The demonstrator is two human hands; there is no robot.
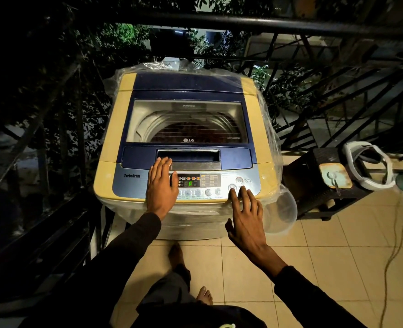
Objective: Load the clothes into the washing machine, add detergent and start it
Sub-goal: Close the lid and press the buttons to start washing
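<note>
A yellow and blue top-loading washing machine (115, 129) stands ahead of me, wrapped in clear plastic. Its lid (188, 91) is down, and dark reddish clothes (183, 132) show through the window inside the drum. The control panel (210, 183) is lit with a green display. My left hand (161, 185) lies flat on the panel's left part, fingers straight, reaching to the lid handle (191, 159). My right hand (245, 216) has its fingers spread, with the index fingertip on a round button (232, 187) just below the power button.
A dark stool (314, 185) at the right carries a small tin (335, 175) and a white bucket-like container (368, 164). A cable (394, 252) runs over the tiled floor. Black railings enclose the balcony at left and behind. My bare feet (205, 295) stand close to the machine.
</note>
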